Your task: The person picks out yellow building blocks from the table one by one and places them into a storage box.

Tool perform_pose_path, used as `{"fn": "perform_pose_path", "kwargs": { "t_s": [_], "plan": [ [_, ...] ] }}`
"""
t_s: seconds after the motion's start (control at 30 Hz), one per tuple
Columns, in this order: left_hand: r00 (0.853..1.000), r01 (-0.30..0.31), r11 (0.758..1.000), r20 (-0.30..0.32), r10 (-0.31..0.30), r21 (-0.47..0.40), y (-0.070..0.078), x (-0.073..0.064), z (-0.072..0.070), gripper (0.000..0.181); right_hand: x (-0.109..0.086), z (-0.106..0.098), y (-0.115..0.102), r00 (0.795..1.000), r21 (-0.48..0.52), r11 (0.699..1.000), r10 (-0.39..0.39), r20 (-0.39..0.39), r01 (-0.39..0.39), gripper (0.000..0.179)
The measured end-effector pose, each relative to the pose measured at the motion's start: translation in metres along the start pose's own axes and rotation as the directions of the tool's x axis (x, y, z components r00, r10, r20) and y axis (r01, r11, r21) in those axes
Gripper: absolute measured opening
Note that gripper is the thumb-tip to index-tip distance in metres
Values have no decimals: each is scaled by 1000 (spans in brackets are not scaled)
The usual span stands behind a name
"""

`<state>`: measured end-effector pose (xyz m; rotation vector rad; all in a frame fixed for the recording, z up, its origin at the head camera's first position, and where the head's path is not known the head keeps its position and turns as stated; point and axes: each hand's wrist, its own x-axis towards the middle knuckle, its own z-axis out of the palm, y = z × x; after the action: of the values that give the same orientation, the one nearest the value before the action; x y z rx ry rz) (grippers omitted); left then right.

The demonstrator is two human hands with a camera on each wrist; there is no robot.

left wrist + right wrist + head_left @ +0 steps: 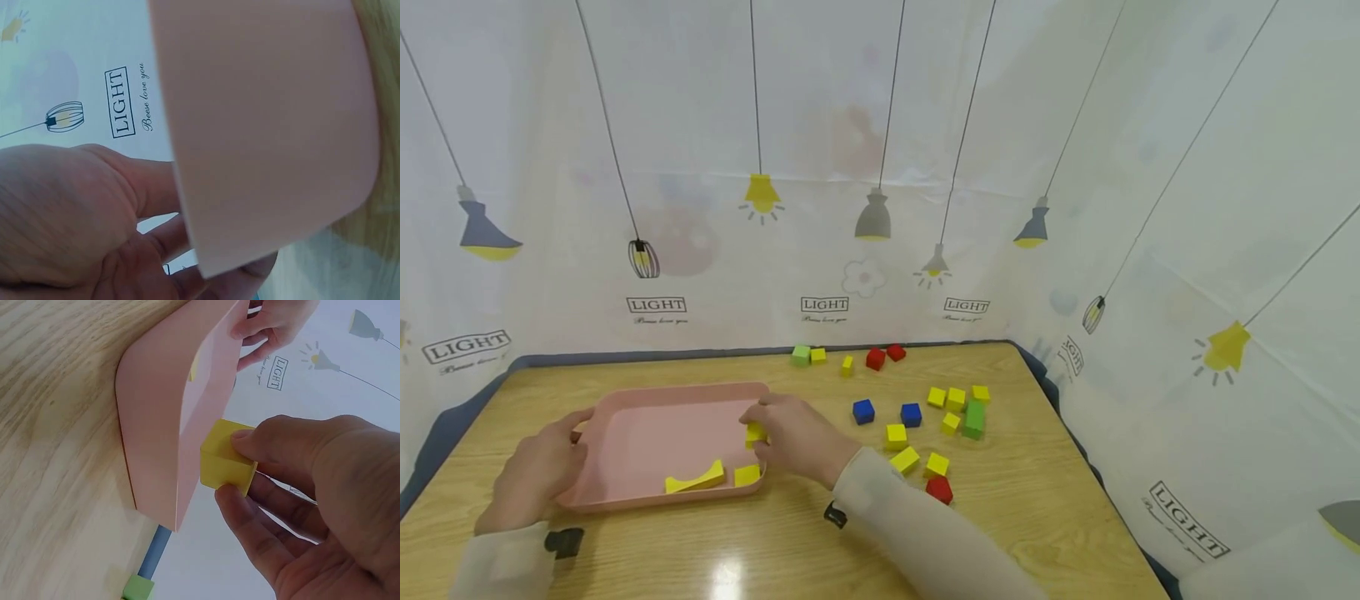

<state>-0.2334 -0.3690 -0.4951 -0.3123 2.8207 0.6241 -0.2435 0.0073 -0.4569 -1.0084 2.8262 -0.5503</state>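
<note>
Pinching a yellow cube (219,453) between thumb and fingers, your right hand (801,437) is over the right end of a pink tray (670,429). Your left hand (538,471) grips the tray's left side.

Much is hidden. From the head, your right fingers cover part of the cube, and whether it touches the tray you cannot tell. In the left wrist view, the tray's wall fills most of the picture and blocks its contents and parts of your left fingers. In the right wrist view, the near wall hides nearly all of the inside; only a sliver of yellow shows past it. Your pale sleeves (917,525) run off the bottom of the head view, and the right one overlaps the tabletop near the loose blocks.

The cube is plain yellow, with flat faces and crisp edges, one corner turned toward the right wrist camera. The tray is shallow, pale pink and round-cornered. Lying in it along the near wall are a yellow arch (698,480), curved side up, and a yellow block (747,476) in the near right corner.

To the right and beyond, loose blocks (897,437) in yellow, blue, red and green are scattered on the wooden table (647,550). Behind hangs a white sheet (820,108) printed with lamps and the word LIGHT.
</note>
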Motion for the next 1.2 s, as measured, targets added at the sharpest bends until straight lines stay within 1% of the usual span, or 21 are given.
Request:
{"fn": "perform_pose_path", "kwargs": {
  "t_s": [0.13,0.27,0.4,0.57,0.77,0.97,1.2],
  "plan": [
    [1000,-29,1000,-4,29,9,-5,4,1,67,10,7,-7,999,-41,999,-4,32,6,43],
    [998,-57,998,-12,57,24,-7,3,1,67,17,13,-11,998,-81,997,-13,63,18,42],
    [999,-52,998,-11,52,19,-6,1,1,67,23,19,-11,996,-96,995,-14,92,23,41],
    [999,-40,999,-10,41,17,-5,0,0,68,28,27,-9,994,-119,992,-37,103,49,39],
    [999,-40,999,-10,40,18,-3,0,-1,68,29,30,-9,993,-122,992,-24,113,38,40],
    [1000,-27,1000,8,27,4,-1,-2,-1,68,27,28,-9,994,-124,992,-27,111,40,40],
    [1000,-18,1000,10,18,-4,2,-6,-1,67,19,23,-3,996,-85,996,7,85,0,43]
  ]
}}
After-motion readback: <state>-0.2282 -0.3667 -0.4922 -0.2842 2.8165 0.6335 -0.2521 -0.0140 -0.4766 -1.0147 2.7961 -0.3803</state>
